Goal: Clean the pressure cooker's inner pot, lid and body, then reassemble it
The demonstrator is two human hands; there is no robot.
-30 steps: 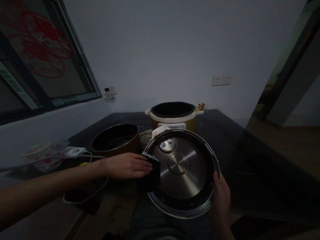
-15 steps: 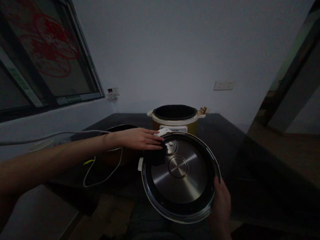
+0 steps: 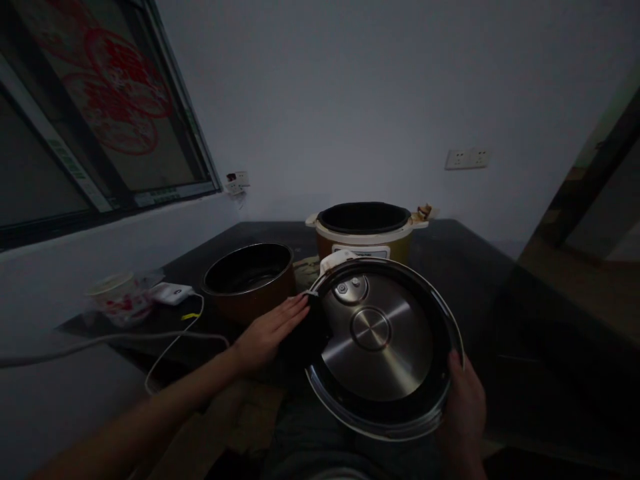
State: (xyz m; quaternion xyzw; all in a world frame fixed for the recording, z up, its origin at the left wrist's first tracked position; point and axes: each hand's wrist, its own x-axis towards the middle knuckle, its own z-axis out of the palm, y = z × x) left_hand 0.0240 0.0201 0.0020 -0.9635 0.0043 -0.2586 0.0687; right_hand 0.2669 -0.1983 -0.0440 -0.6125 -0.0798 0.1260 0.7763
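A round pressure cooker lid [image 3: 380, 360] is tilted toward me, its steel inner face and black sealing ring showing. My right hand [image 3: 465, 400] grips its lower right rim. On the lid's left edge, my left hand [image 3: 275, 330] presses a black cloth [image 3: 307, 333], fingers together over it. Part of the rim is hidden under this cloth. Behind the lid stands the electric pressure cooker body [image 3: 400, 250], uncovered, with a dark inside and pale rim.
Left of the cooker, a brown pot [image 3: 250, 300] stands on the dark table [image 3: 465, 267]. Farther left are a patterned paper cup [image 3: 120, 300] and a white charger [image 3: 171, 293] with a cable. A thicker grey cable [image 3: 125, 337] crosses near my left arm.
My left hand and the cloth have slid down along the lid's left edge, uncovering the valve area near the top. My view has shifted, and the brown pot shows more fully.
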